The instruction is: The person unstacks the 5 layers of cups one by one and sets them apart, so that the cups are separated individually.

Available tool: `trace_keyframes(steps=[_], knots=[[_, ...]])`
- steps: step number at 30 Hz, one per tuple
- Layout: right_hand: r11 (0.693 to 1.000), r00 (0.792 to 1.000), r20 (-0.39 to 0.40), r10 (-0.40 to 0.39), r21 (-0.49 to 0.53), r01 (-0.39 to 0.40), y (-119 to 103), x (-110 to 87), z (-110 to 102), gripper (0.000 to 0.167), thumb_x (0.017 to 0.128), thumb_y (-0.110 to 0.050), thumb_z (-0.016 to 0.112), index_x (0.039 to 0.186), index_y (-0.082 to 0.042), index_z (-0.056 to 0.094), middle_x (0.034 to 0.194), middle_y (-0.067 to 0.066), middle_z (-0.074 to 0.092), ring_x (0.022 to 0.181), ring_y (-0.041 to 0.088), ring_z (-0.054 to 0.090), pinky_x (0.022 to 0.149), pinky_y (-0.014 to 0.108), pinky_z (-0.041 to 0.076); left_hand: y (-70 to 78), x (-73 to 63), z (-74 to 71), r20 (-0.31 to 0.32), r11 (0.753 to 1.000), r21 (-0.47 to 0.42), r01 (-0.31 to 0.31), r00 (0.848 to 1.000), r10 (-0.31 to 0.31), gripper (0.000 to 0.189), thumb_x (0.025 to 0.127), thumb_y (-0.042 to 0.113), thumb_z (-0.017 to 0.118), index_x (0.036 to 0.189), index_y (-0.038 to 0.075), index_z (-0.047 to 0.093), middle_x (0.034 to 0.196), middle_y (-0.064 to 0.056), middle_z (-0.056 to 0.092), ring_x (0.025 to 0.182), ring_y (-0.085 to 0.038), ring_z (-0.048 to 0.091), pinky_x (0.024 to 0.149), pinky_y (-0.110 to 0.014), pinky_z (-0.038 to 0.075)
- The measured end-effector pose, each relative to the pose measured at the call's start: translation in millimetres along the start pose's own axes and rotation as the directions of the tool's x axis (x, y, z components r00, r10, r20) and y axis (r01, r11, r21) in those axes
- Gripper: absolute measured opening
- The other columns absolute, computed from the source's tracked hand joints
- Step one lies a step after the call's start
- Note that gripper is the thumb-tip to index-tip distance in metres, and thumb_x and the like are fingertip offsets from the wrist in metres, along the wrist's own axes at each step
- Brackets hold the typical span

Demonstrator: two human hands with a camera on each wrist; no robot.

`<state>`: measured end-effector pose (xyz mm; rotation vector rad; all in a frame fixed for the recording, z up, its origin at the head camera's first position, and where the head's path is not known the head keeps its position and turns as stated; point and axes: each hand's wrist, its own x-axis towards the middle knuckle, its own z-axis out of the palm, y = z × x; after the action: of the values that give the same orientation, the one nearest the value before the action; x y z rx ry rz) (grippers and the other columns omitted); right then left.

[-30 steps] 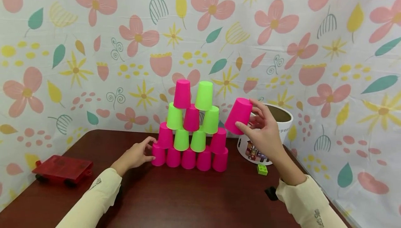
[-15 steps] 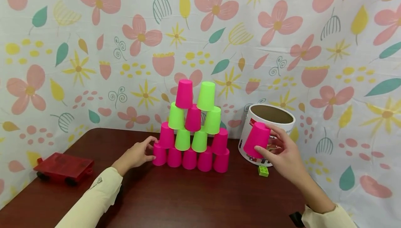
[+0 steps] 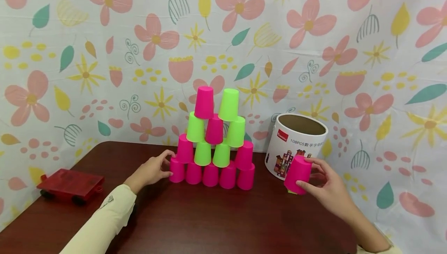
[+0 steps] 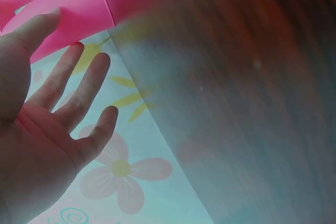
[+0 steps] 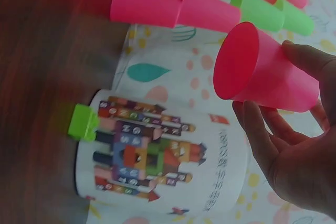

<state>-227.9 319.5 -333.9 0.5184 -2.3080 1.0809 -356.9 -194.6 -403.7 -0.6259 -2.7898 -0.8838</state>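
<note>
Upside-down pink and green cups form a tiered pyramid [image 3: 210, 175] on the table. Two cups, a pink one [image 3: 204, 102] and a green one [image 3: 228, 105], stand side by side at its top. My left hand [image 3: 152, 170] is at the left end of the bottom row, its thumb at the pink end cup [image 3: 177, 170]. In the left wrist view its other fingers [image 4: 93, 85] are spread, fairly straight, holding nothing. Away to the right, my right hand [image 3: 330, 188] holds a pink cup [image 3: 298, 174] mouth-down, slightly tilted, between thumb and fingers.
Behind the held cup stands a white round tub [image 3: 297, 137] with printed blocks on its side. A green toy brick [image 5: 83, 122] lies at the tub's foot. A red toy cart [image 3: 71, 184] sits at the table's left. A flowered cloth hangs behind.
My right hand has carried the pink cup away from the pyramid, rightward and down, in front of the tub and green brick. The left hand and the stacked cups have stayed put.
</note>
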Motion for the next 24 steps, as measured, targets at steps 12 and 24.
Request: trace_keyframes(steps=[12,24], knots=[[0.996,0.995,0.067,0.072,-0.054,-0.069,48,-9.1,-16,0.059,0.077,0.0,0.083,0.125,-0.001,0.048,0.106,0.022,0.066,0.08,0.005,0.067,0.065,0.026,0.056,-1.6,3.1,-1.3,0.009,1.0,-0.005,0.015,1.0,-0.015,0.059,0.083,0.014,0.081,0.126,0.022,0.043,0.106,-0.007,0.07,0.075,-0.013,0.062,0.064,-0.036,0.049],[0.979,0.971,0.127,0.201,-0.048,-0.197,80,-21.0,-29,0.058,0.079,-0.001,0.081,0.122,0.002,0.042,0.111,0.033,0.061,0.076,0.005,0.065,0.05,0.036,0.053,-1.5,1.9,0.0,0.02,0.999,-0.025,0.029,0.999,-0.029,0.058,0.083,0.013,0.081,0.126,0.022,0.043,0.107,-0.009,0.07,0.076,-0.014,0.063,0.065,-0.037,0.05]])
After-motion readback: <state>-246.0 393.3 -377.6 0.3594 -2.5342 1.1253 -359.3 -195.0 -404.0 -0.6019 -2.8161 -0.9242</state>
